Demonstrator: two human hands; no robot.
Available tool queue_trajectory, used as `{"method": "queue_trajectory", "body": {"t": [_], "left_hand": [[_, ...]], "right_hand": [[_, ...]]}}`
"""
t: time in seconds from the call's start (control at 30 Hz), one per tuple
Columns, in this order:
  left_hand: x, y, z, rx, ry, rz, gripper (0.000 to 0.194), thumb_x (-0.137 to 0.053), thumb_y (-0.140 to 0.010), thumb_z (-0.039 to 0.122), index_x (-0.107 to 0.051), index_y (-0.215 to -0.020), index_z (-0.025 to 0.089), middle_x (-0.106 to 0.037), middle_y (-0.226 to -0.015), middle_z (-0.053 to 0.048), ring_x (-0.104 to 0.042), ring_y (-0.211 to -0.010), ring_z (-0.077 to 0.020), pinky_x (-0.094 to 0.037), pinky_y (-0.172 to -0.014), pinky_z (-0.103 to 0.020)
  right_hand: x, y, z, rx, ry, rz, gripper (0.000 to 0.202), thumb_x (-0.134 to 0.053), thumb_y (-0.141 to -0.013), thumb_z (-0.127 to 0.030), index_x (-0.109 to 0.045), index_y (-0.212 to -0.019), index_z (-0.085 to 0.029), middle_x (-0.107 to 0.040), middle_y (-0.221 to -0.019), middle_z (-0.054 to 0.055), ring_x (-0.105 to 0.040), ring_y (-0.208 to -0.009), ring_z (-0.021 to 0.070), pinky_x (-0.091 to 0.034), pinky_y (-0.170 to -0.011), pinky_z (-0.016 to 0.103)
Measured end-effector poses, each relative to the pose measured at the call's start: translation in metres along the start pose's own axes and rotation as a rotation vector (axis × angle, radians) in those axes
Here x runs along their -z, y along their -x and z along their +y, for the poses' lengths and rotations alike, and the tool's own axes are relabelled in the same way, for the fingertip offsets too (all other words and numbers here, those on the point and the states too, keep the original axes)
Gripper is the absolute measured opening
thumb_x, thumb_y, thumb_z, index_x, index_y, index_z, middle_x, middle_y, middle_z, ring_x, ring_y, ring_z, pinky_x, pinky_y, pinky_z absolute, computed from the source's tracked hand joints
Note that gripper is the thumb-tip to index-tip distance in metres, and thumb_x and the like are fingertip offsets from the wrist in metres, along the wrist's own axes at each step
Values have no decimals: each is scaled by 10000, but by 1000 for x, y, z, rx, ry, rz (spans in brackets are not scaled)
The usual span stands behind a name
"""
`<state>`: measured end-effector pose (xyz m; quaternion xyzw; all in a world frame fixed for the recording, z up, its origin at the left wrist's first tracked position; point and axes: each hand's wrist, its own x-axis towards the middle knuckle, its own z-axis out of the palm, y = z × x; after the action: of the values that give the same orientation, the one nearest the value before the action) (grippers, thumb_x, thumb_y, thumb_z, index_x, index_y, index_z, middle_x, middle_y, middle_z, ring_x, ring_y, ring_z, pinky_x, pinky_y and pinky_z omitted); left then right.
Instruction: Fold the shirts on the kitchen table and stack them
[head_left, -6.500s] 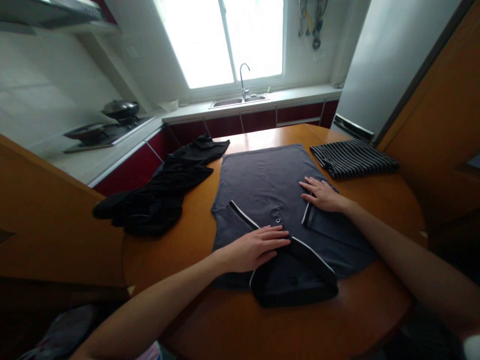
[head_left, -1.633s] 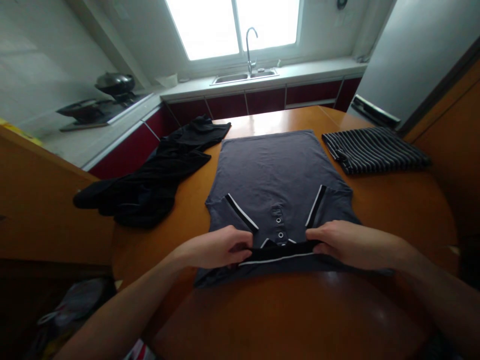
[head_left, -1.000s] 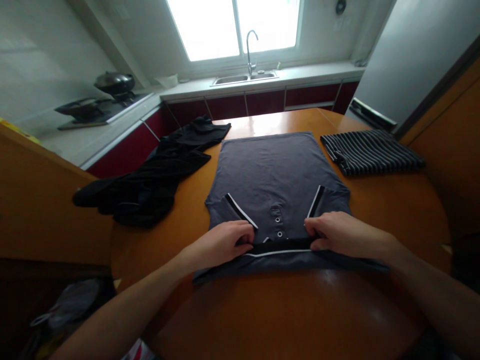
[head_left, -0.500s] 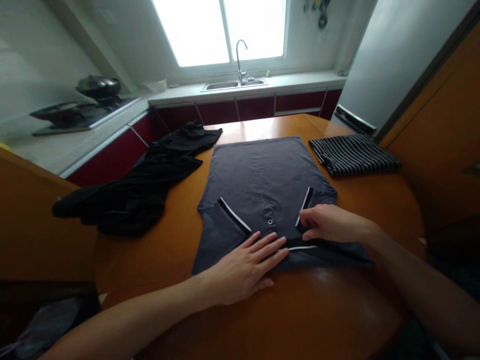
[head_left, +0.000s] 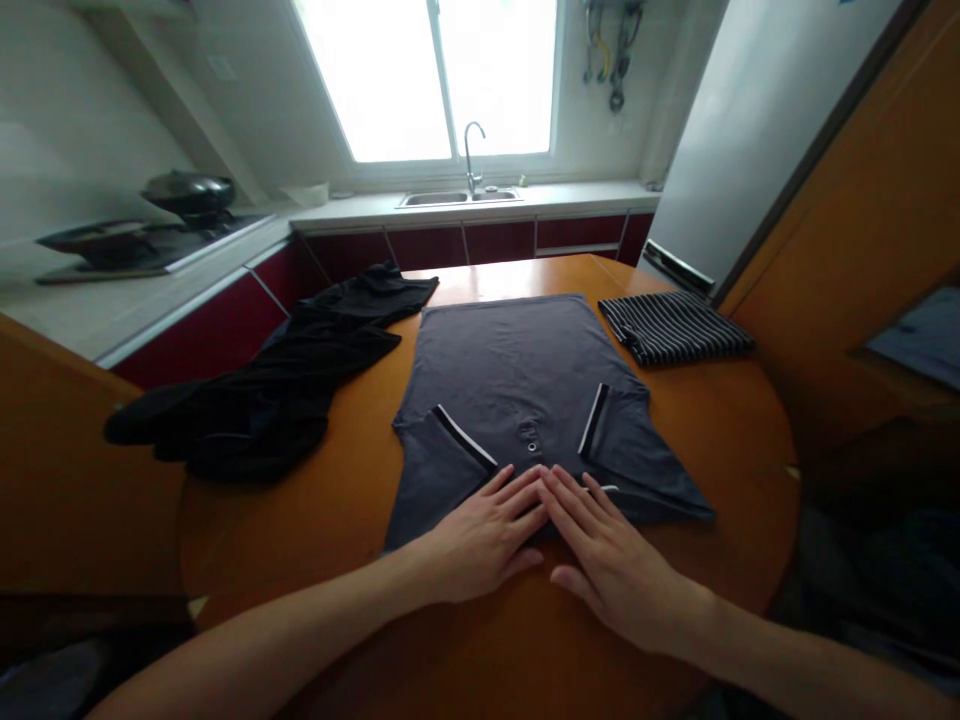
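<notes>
A dark grey shirt (head_left: 502,360) lies spread on the wooden table, its collar end toward me. Both sleeves are turned inward over the body, showing black cuffs edged in white, and a button placket sits between them. My left hand (head_left: 487,535) rests flat on the collar edge, fingers stretched. Beside it, my right hand (head_left: 611,560) also lies flat with its fingers out, the fingertips of the two hands meeting over the collar. The hands cover most of the collar; a bit of its white trim shows past the right fingers.
Crumpled dark clothing (head_left: 277,385) lies along the left of the round wooden table (head_left: 360,440). A folded black-and-white striped garment (head_left: 679,325) sits at the far right. Beyond are a counter with a sink (head_left: 459,198), a stove with pans (head_left: 187,195), and a fridge (head_left: 757,130).
My right hand has left the right sleeve cuff and moved left and nearer, opening flat beside the left hand. The left hand stays on the collar. The view has tilted up slightly.
</notes>
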<state>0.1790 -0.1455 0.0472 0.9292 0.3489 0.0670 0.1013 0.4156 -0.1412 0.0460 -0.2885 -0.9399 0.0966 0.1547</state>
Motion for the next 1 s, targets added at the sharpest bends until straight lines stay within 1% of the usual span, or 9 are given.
{"method": "queue_trajectory", "body": {"t": [0.13, 0.33, 0.43, 0.57, 0.7, 0.77, 0.87, 0.93, 1.0], "left_hand": [[-1, 0, 1, 13, 0, 12, 702, -495, -1020, 400, -154, -1614, 249, -163, -1676, -88, -144, -1544, -260, -164, -1248, -485], [0, -1, 1, 27, -11, -17, 682, -484, -1022, 399, -167, -1612, 267, -127, -1683, -79, -135, -1546, -264, -158, -1245, -492], [-3, -1, 1, 22, 0, -11, 688, -481, -1023, 403, -156, -1615, 271, -113, -1684, -76, -126, -1548, -264, -142, -1249, -492], [-1, 0, 2, 31, 61, -33, 712, -486, -1022, 430, -136, -1620, 265, -92, -1682, -90, -109, -1548, -272, -116, -1251, -505], [33, 3, -9, 16, 212, -107, 685, -427, -1045, 443, -134, -1622, 219, -153, -1666, -112, -156, -1539, -257, -162, -1252, -463], [59, 7, -20, 54, 264, -44, 548, -345, -1076, 373, -253, -1598, 235, -285, -1638, -79, -250, -1517, -227, -190, -1251, -438], [89, 14, -33, 182, 256, 236, 461, -309, -1082, 313, -426, -1519, 224, -485, -1537, -66, -417, -1441, -208, -284, -1223, -420], [91, 18, -32, 193, 226, 314, 452, -305, -1077, 277, -456, -1499, 211, -515, -1511, -71, -432, -1432, -201, -317, -1211, -404], [79, 21, -22, 120, 189, 233, 474, -326, -1070, 259, -395, -1537, 218, -439, -1569, -69, -345, -1482, -203, -276, -1233, -409]], "right_hand": [[-14, 34, 16, -136, 137, 2, 812, -485, -976, -293, -14, -1621, -152, -148, -1674, 110, -114, -1545, 251, -212, -1241, 503], [-17, 80, 47, -333, 317, 90, 821, -434, -1015, -471, 31, -1618, -162, -222, -1654, 130, -210, -1525, 276, -250, -1216, 527], [-19, 91, 52, -382, 367, 125, 823, -408, -1022, -489, 60, -1615, -163, -235, -1651, 141, -215, -1523, 287, -261, -1205, 548], [-20, 80, 45, -453, 361, 231, 778, -353, -1040, -448, 72, -1612, -136, -220, -1653, 166, -167, -1534, 299, -227, -1206, 585], [-17, 51, 21, -364, 251, 246, 719, -340, -1050, -382, 37, -1620, -159, -200, -1663, 142, -126, -1543, 274, -193, -1221, 577], [-16, 37, 8, -280, 176, 194, 688, -357, -1048, -363, -25, -1626, -192, -183, -1671, 116, -114, -1545, 265, -186, -1226, 572], [-19, 21, -9, -200, 83, 113, 627, -383, -1044, -354, -159, -1619, -242, -164, -1676, 84, -114, -1545, 267, -212, -1216, 580], [-24, 15, -16, -182, 52, 80, 608, -394, -1041, -353, -205, -1610, -250, -159, -1677, 78, -117, -1544, 270, -233, -1210, 580], [-31, 11, -21, -171, 43, 72, 613, -406, -1037, -356, -212, -1609, -249, -160, -1676, 78, -117, -1544, 273, -233, -1209, 583]]}}
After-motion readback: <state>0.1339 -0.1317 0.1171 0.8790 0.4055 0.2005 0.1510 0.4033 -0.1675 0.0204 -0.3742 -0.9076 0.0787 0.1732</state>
